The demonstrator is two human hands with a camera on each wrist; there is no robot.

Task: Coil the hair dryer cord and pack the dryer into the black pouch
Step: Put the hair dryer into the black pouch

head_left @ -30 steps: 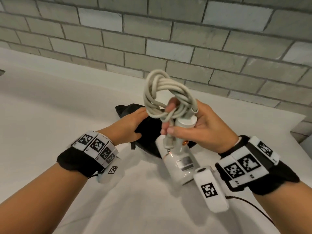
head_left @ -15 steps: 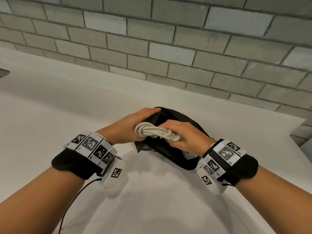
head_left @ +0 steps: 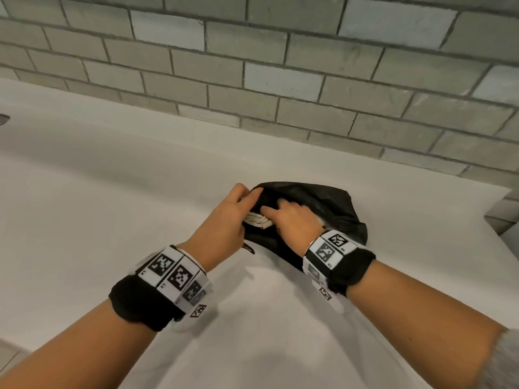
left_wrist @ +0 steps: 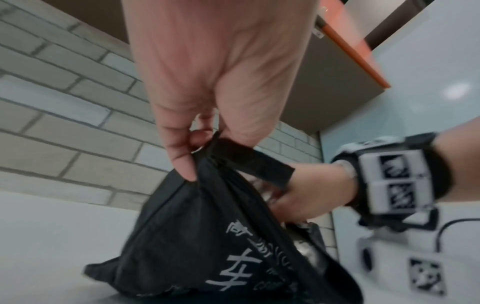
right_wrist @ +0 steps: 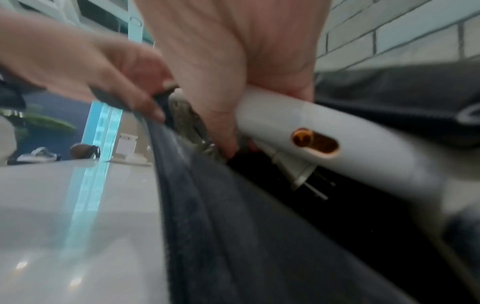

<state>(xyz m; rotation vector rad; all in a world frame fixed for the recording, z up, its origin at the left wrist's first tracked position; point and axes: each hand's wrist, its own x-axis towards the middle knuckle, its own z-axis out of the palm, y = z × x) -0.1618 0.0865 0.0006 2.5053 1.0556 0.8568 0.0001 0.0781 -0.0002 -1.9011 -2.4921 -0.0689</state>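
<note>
The black pouch (head_left: 328, 204) lies on the white counter (head_left: 112, 206), its mouth facing me. My left hand (head_left: 230, 217) pinches the pouch's rim (left_wrist: 233, 156) and lifts it. My right hand (head_left: 292, 217) grips the white hair dryer's handle (right_wrist: 337, 144) and is partly inside the pouch mouth. The dryer's body is hidden inside the fabric. A bit of the coiled white cord (head_left: 259, 220) shows between my hands, and the plug (right_wrist: 303, 179) lies under the handle in the right wrist view.
A grey tiled wall (head_left: 280, 80) runs along the back of the counter. The counter ends at a corner on the right (head_left: 502, 197). A dark metal fitting (head_left: 4, 119) pokes in at the far left edge.
The dryer and coiled cord, held up above the pouch a second ago, have gone down into the pouch mouth. My left hand has lifted the rim while my right hand pushed farther in.
</note>
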